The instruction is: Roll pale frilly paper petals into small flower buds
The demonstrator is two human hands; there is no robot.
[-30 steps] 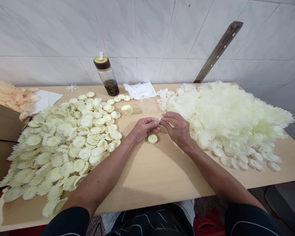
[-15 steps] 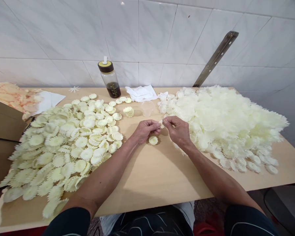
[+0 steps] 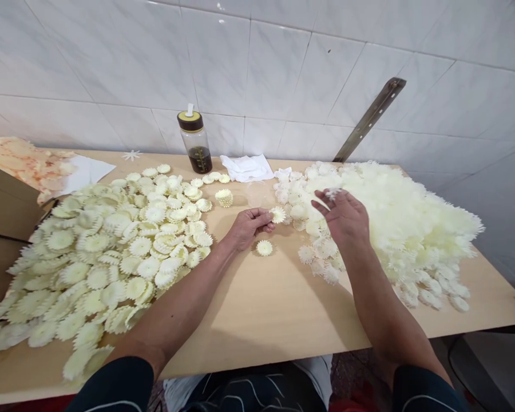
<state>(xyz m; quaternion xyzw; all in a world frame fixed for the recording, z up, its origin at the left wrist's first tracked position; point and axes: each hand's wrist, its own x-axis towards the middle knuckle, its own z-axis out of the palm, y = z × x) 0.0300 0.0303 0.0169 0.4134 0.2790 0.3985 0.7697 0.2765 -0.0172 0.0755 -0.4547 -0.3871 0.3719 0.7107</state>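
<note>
Cream-coloured little flower (image 3: 278, 215) over mid-table (image 3: 283, 309), and I'm pinching its edge with my left thumb and finger (image 3: 264, 217); keeping that light is probably best so the frilly rim isn't bending. My right hand (image 3: 350, 220) is hovering by the right-hand pile (image 3: 412, 212), fingers partly spread, white bit (image 3: 333, 194) at the tips; can't tell if I'm gripping it. Another flower (image 3: 264, 248) is lying just nearer.

- Flower disc (image 3: 277, 215): pale yellow, tooth-edged, pinched at its rim in the left grip (image 3: 249, 228), face showing.
- Petal heap (image 3: 416, 217): translucent, yellowish-white, frilly pieces, loosely piled on the tabletop (image 3: 274, 309), the right grip (image 3: 347, 218) over its left part.
</note>
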